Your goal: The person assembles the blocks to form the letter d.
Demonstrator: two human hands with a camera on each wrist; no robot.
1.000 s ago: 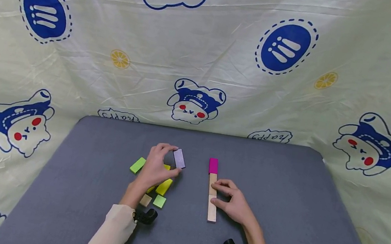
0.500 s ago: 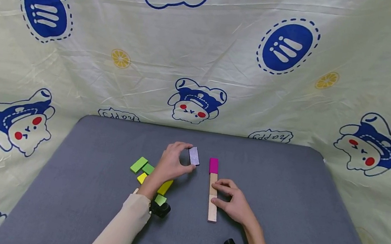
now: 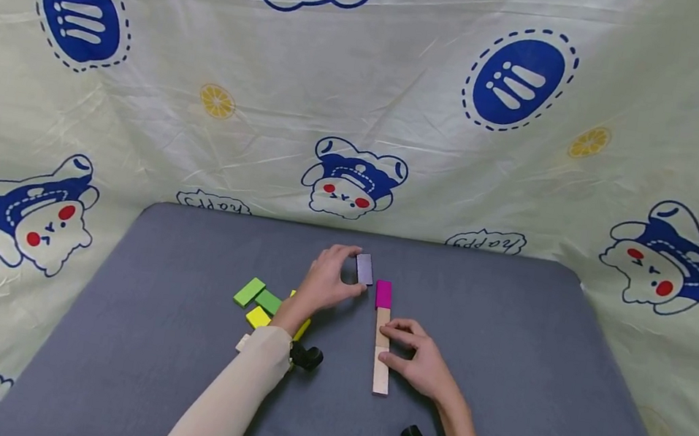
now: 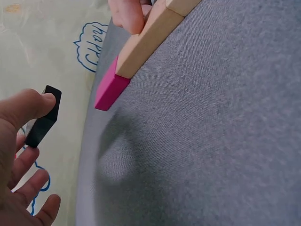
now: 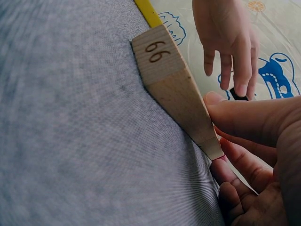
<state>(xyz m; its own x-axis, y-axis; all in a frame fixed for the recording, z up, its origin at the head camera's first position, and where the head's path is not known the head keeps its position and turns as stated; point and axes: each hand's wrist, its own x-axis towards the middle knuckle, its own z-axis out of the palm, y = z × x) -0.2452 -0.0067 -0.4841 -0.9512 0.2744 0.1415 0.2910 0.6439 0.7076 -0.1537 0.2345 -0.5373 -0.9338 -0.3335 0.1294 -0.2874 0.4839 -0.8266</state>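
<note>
My left hand [image 3: 324,281] pinches a small block [image 3: 365,269] between thumb and fingers, raised beyond the far end of a row of blocks. Its upper face looks purple in the head view, while its sides show black in the left wrist view. The row runs end to end on the table: a magenta block [image 3: 383,295] at the far end, then two plain wooden blocks, a middle one [image 3: 383,320] and a near one [image 3: 381,378]. Digits mark the near block's end [image 5: 158,52]. My right hand [image 3: 420,360] touches the wooden blocks' right side with thumb and fingertips.
Left of the row lie loose blocks, partly hidden by the left arm: two green ones [image 3: 249,292], a yellow one [image 3: 258,317] and a pale one [image 3: 242,342] among them. A printed cloth [image 3: 408,71] hangs behind the grey table [image 3: 508,320].
The left hand has carried its block to the right and away from me, from over the loose blocks to near the magenta end. The right hand stays in place against the row.
</note>
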